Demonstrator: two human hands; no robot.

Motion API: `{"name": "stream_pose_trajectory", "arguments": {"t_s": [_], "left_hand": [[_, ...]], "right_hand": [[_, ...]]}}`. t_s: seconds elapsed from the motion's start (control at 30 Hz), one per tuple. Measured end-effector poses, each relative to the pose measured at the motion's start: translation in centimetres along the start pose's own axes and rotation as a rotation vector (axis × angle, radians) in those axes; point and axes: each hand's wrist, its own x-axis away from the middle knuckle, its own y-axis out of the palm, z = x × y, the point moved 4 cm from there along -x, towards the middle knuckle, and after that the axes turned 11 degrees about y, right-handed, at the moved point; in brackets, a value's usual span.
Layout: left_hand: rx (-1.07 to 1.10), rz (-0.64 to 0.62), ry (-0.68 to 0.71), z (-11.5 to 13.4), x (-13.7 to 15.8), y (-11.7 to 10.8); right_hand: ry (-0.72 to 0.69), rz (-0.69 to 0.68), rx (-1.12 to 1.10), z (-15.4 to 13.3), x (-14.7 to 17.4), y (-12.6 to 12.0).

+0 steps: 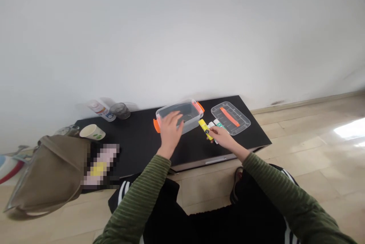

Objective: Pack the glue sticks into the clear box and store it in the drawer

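Observation:
A clear plastic box [185,125] with orange side latches stands lidless on a black table. My left hand [170,131] is over its near left side with fingers spread and nothing in them; whether it touches the rim I cannot tell. To the right of the box, my right hand [221,137] is closed on a small yellow tube [205,129] with a dark mark, held at a slant. Close behind that hand are a white tube [211,124] and a white-and-green tube [218,123], partly hidden by my fingers. The clear lid [241,116] with an orange handle lies flat at the right.
On the left of the black table [137,133] stand a paper cup [92,132], a dark glass [120,110] and a white spray can [101,110]. A brown bag [54,168] sits at the left end beside a blurred-out item [101,166]. A white wall rises behind.

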Motion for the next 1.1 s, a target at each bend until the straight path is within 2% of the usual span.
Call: {"name": "stream_pose_trajectory", "arguments": {"t_s": [0.07, 0.13, 0.2, 0.3, 0.4, 0.53, 0.7, 0.8, 0.93, 1.03, 1.1], "left_hand": [[-0.191, 0.037, -0.12, -2.2, -0.6, -1.5], [-0.286, 0.01, -0.299, -4.8, -0.8, -2.0], [-0.279, -0.062, -0.468, -7.3, -0.6, -1.7], [-0.174, -0.221, -0.553, -9.1, 0.2, -0.6], [-0.14, -0.285, -0.586, -8.8, 1.3, -0.4], [-0.195, -0.372, -0.58, -6.7, 3.2, -1.4], [-0.289, -0.493, -0.497, -4.1, 5.8, -3.2], [-0.299, -0.501, -0.418, -3.7, 6.8, -3.8], [-0.349, -0.374, -0.326, -3.9, 6.6, -4.6], [-0.4, -0.295, -0.324, -3.7, 5.8, -5.1], [-0.386, -0.315, -0.384, -3.8, 5.4, -5.1]], "right_hand": [[0.01, 0.058, -0.012, -0.2, 0.0, -0.8], [0.012, 0.11, -0.016, -0.5, 0.1, -1.5], [0.006, 0.147, -0.018, -0.8, 0.3, -2.0], [-0.002, 0.177, -0.008, -1.3, 0.6, -2.3], [-0.017, 0.195, -0.011, -1.9, 0.8, -2.3], [-0.07, 0.206, -0.021, -3.0, 1.0, -1.7], [-0.253, 0.312, 0.15, -5.5, 1.3, -0.2], [-0.292, 0.291, 0.31, -7.2, 1.1, 1.8], [-0.19, 0.194, 0.641, -9.1, -0.2, 6.1], [-0.121, 0.151, 0.895, -10.0, -1.9, 9.3], [-0.066, 0.095, 0.982, -10.3, -3.1, 11.1]]}}
